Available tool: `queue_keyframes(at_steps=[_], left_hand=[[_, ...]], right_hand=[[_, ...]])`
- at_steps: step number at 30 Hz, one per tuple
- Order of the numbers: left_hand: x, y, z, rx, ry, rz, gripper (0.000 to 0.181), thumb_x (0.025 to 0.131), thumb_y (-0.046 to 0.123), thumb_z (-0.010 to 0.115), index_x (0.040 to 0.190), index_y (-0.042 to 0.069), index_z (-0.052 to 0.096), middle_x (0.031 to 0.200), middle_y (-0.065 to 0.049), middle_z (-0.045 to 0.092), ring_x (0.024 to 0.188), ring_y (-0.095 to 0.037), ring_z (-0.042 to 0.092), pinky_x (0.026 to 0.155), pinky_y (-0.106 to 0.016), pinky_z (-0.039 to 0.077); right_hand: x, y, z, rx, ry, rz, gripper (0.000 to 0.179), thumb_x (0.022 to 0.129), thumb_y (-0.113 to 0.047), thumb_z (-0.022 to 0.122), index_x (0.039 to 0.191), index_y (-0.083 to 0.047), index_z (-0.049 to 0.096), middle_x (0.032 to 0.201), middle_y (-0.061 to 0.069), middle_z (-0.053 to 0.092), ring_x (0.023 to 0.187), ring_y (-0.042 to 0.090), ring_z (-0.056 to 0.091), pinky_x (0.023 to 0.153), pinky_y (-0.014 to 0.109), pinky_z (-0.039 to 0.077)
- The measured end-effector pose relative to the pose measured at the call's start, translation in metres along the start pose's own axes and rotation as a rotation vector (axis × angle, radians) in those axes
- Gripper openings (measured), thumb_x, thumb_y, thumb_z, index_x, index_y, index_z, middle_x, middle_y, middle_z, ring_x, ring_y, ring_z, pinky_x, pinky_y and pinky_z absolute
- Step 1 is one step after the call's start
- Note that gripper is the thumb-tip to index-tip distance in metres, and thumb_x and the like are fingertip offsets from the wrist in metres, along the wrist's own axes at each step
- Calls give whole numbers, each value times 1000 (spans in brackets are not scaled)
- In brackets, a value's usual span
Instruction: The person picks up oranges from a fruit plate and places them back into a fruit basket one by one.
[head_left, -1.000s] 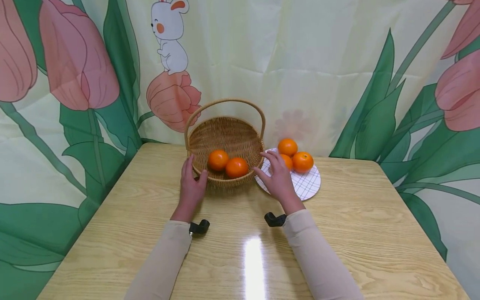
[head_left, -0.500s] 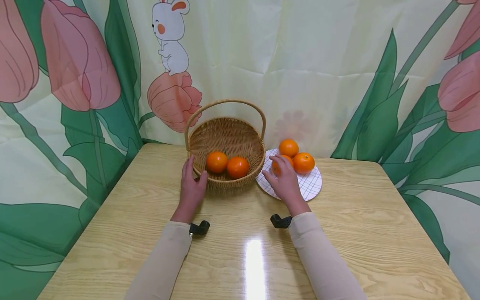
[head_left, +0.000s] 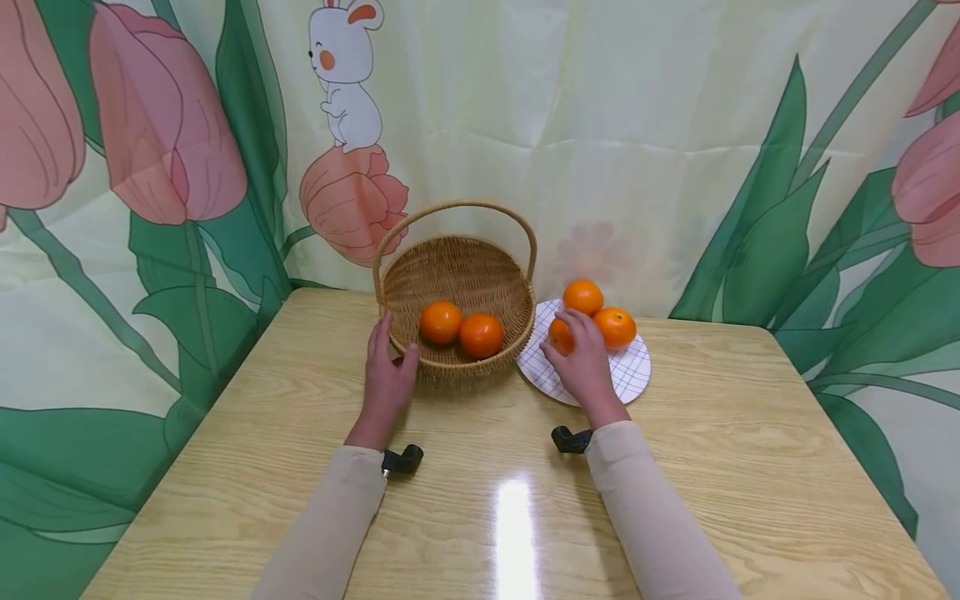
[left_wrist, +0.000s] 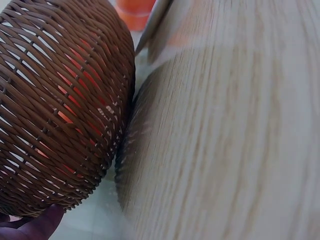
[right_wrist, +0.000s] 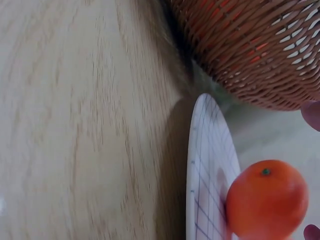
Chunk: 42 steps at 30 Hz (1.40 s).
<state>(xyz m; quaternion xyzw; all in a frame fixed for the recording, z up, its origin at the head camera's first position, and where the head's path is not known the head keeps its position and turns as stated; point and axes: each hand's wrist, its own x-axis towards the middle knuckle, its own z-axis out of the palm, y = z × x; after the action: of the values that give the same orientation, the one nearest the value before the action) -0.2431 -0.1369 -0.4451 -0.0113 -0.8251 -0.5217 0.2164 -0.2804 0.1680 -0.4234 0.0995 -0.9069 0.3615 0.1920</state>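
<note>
A brown wicker basket [head_left: 457, 258] with a tall handle stands at the back of the table, and two oranges [head_left: 482, 336] lie inside. My left hand [head_left: 388, 383] rests on its left front side, fingers along the rim and thumb at the front; in the left wrist view the thumb [left_wrist: 45, 222] touches the weave. Over a white checked plate [head_left: 630, 379], my right hand [head_left: 587, 367] spreads thumb and fingers around the nearest orange [head_left: 560, 335]. In the right wrist view, the fingertips [right_wrist: 312, 115] are apart from that orange [right_wrist: 267, 200].
Two more oranges [head_left: 615, 327] sit on the plate behind the right hand. A curtain [head_left: 637, 167] printed with tulips hangs directly behind the table [head_left: 750, 467]. Black camera mounts [head_left: 572, 440] stick out from the wrists.
My right hand has moved from the basket's right rim to the right, over the nearest orange on the plate. My left hand has stayed at the basket. The view has shifted slightly.
</note>
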Motion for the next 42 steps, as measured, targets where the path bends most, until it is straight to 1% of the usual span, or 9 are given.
queue_keyframes(at_steps=[5,12,18,24,28,31,34,37,42], left_hand=[[-1,-1,1,-2,4,1,67,95,24,55,153,12,24,157,-12,23,143,-32,29,109,-53,36],[0,-2,2,-8,4,4,67,95,25,54,154,14,24,158,-11,22,142,-33,29,108,-54,38],[1,-5,3,18,12,-13,66,96,24,54,154,22,23,159,-8,22,144,-29,28,111,-52,35],[1,-5,3,30,16,-9,66,95,24,54,153,15,25,158,-10,23,144,-30,27,115,-52,28],[0,-3,2,38,12,-22,66,96,26,53,154,19,24,158,-9,23,145,-29,26,116,-51,27],[0,-3,2,39,12,-17,66,96,24,54,154,19,23,158,-10,23,145,-29,26,116,-51,27],[0,-4,3,39,14,-12,66,96,23,54,154,15,24,158,-10,23,144,-29,27,115,-51,28],[0,-4,3,38,13,-10,66,96,24,54,154,14,24,158,-10,23,144,-30,27,115,-52,28],[0,-4,3,38,12,-4,66,96,23,54,154,14,23,158,-10,23,144,-31,27,114,-53,28]], right_hand=[[3,8,2,-33,-30,29,59,83,-24,75,136,-10,52,150,14,39,139,37,32,115,54,28],[7,15,3,-58,-62,48,63,83,-24,75,139,-12,49,155,16,32,144,42,22,114,61,24],[11,19,4,-91,-71,56,65,83,-24,75,140,-12,48,155,16,30,145,43,19,113,63,23],[15,26,7,-120,-82,56,64,83,-23,75,140,-13,48,155,16,29,144,45,18,113,65,21],[16,28,9,-130,-91,65,65,83,-21,75,141,-14,47,156,16,27,144,44,18,112,66,22],[16,28,9,-128,-100,72,65,83,-18,75,142,-14,47,156,16,26,144,44,18,111,66,23],[15,29,9,-131,-107,75,65,83,-15,74,142,-14,46,156,17,25,143,43,19,111,64,25],[15,30,10,-134,-111,76,65,83,-11,73,142,-14,45,156,18,25,142,42,21,111,63,27],[13,31,11,-123,-96,59,64,83,-6,73,141,-13,46,154,19,27,139,43,26,110,63,29]])
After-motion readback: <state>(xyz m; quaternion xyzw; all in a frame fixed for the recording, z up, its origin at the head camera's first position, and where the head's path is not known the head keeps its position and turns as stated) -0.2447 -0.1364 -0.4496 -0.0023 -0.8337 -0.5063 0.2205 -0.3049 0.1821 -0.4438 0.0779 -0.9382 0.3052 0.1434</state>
